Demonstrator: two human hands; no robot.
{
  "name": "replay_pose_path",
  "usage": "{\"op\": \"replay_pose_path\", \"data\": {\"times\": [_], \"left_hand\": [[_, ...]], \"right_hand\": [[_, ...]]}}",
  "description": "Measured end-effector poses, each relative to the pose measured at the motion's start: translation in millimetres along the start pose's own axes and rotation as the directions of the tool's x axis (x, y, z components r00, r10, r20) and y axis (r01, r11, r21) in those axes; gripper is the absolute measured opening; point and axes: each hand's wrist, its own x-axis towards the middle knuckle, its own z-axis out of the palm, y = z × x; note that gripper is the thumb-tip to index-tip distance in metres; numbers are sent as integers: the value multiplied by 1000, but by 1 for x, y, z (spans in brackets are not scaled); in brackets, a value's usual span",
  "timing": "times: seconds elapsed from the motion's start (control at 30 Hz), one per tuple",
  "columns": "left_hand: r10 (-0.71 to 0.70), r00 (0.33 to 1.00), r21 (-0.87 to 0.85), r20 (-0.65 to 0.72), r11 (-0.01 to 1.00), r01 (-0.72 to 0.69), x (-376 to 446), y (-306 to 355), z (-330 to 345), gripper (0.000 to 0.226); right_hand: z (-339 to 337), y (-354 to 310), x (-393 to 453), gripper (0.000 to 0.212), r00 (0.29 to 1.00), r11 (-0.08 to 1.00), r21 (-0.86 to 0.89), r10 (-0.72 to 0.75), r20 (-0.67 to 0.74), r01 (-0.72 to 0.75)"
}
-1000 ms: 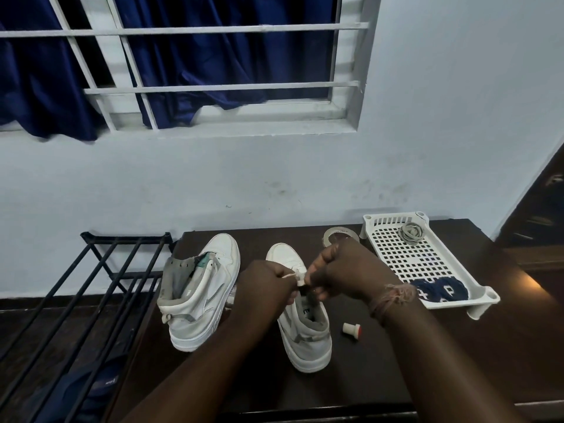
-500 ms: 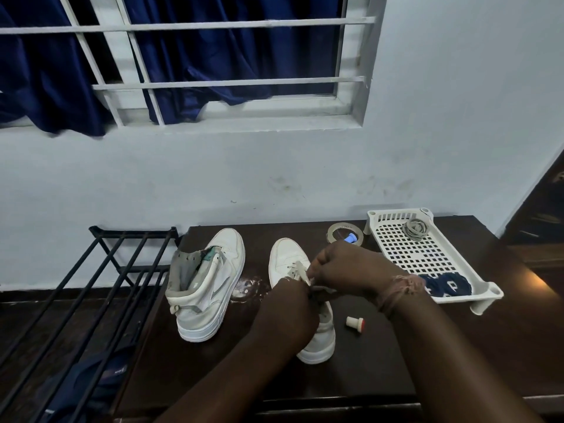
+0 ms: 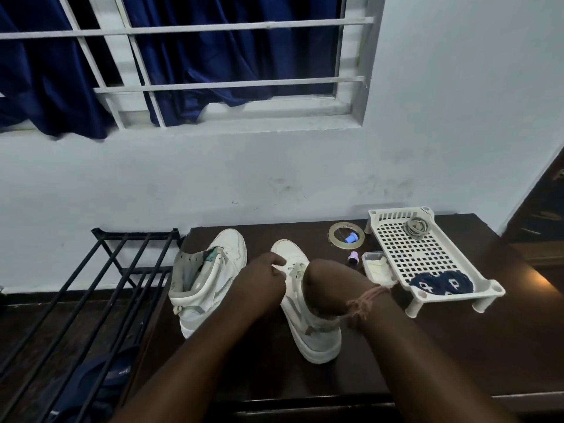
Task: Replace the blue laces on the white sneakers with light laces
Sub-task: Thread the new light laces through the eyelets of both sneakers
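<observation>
1. Two white sneakers stand on a dark table (image 3: 427, 355), toes pointing to the far wall.
2. The left sneaker (image 3: 210, 279) has its tongue pulled open, and no lace can be made out in it.
3. The right sneaker (image 3: 305, 315) stands just right of it, apart from it, with a light lace (image 3: 295, 270) running through its eyelets near the toe.
4. The left hand (image 3: 262, 285) pinches an end of the light lace between curled fingers, just above the right sneaker's left side.
5. The right hand (image 3: 325, 288) is bent down over the right sneaker's opening; its fingers are hidden behind the wrist, so I cannot tell whether they grasp anything.
6. A thread band (image 3: 363, 302) is tied around the right wrist.
7. A white perforated tray (image 3: 427, 257) stands on short legs on the right part of the table.
8. The blue laces (image 3: 441, 283) lie bundled at the near end of the tray; a grey coiled lace (image 3: 416, 227) lies at its far end.
9. A small clear container (image 3: 378, 267) with something pale inside sits touching the tray's left side.
10. A tape roll (image 3: 346, 235) lies far of it, with a small blue cap (image 3: 350, 238) inside the ring.
11. A small purple cap (image 3: 354, 258) stands between the tape roll and the container.
12. A black metal rack (image 3: 91, 300) stands left of the table.
</observation>
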Motion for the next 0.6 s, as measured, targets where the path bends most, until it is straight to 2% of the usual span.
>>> {"op": "replay_pose_path", "data": {"times": [0.03, 0.1, 0.13, 0.2, 0.23, 0.3, 0.4, 0.5, 0.6], "left_hand": [[24, 1000, 7, 10, 1000, -24, -1, 0, 4, 24], [30, 999, -86, 24, 996, -28, 1, -1, 11, 14], [8, 1000, -177, 29, 984, -2, 0, -1, 14, 7], [-32, 999, -335, 13, 942, 34, -2, 0, 18, 10], [-37, 999, -356, -13, 934, 30, -2, 1, 20, 12], [-34, 998, -367, -49, 930, 14, -5, 4, 20, 11], [-44, 997, -358, -59, 934, 21, -5, 7, 21, 4], [-28, 996, -269, -86, 963, 4, -2, 3, 26, 11], [-56, 993, -263, -103, 964, 27, 0, 4, 31, 22]], "right_hand": [[4, -1, -2, 30, 999, 999, 17, 39, -37, -38], [7, 0, 2, 24, 989, 999, -36, -2, -150, -3], [11, 3, 11, 23, 986, 999, -36, -21, -163, 15], [11, 10, 13, 19, 989, 998, 20, -63, -133, 66], [8, 15, 10, 14, 988, 989, 115, -82, -132, 97], [-1, 27, 6, 11, 987, 921, 367, -88, -132, 131], [-11, 42, -1, 16, 989, 833, 535, -97, -108, 140], [-12, 42, -9, 5, 997, 816, 574, -79, -6, 68], [-8, 39, -11, 19, 998, 897, 443, -35, 52, 8]]}}
